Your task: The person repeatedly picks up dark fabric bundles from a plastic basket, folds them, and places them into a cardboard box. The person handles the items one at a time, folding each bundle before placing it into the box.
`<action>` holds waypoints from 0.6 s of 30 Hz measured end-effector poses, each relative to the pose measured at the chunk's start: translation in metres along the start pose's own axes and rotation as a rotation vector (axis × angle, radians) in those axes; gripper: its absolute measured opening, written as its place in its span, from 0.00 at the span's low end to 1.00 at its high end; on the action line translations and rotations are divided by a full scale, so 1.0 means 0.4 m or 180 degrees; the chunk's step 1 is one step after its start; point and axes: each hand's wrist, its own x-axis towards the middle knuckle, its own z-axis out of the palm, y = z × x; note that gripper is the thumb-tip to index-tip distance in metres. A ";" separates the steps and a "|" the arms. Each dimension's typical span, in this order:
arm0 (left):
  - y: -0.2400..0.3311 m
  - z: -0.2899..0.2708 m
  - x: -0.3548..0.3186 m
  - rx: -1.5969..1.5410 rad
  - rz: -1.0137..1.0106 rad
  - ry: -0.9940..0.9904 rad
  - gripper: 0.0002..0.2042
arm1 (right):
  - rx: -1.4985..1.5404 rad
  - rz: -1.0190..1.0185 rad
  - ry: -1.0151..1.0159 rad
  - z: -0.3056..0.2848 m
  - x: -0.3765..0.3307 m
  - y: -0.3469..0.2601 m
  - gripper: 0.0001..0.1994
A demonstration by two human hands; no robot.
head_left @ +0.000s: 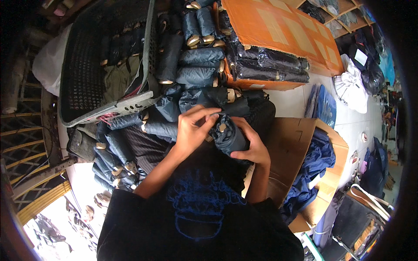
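Observation:
A dark, tightly rolled fabric bundle [233, 140] is held above my lap, its coiled end turned up with a small pale tag or piece showing on it. My right hand [254, 147] wraps round its right side, thumb across the front. At the upper left rim of the roll, the thumb and fingers of my left hand [193, 127] are pinched together on the fabric edge. Similar dark blue-grey rolls [198, 75] with light-coloured bands are heaped just beyond my hands, and more rolls [116, 150] lie to the left.
A black plastic crate [152, 56] holding rolls and olive cloth stands at the far left. An orange carton [278, 26] with flat black packets [270, 65] is at the far right. Beside my right arm, an opened brown cardboard box [289, 152] contains navy fabric [313, 169].

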 end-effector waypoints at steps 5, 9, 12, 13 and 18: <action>0.020 -0.020 0.001 0.0000 0.0063 -0.0334 0.11 | -0.0045 0.0149 0.0169 0.016 -0.003 -0.036 0.47; 0.027 -0.025 0.003 -0.0151 0.0124 -0.0781 0.10 | -0.0970 0.0052 -0.0117 -0.005 0.009 -0.051 0.46; 0.027 -0.031 0.004 0.0132 0.0406 -0.0908 0.12 | -0.0797 0.0159 0.0073 -0.002 0.002 -0.044 0.43; 0.034 -0.041 0.000 0.0302 0.0425 -0.0898 0.12 | -0.0601 0.0241 0.0191 -0.001 -0.002 -0.040 0.42; 0.070 -0.052 -0.037 0.0526 0.0302 -0.0636 0.13 | -0.0349 0.0262 0.0606 0.029 -0.001 -0.047 0.36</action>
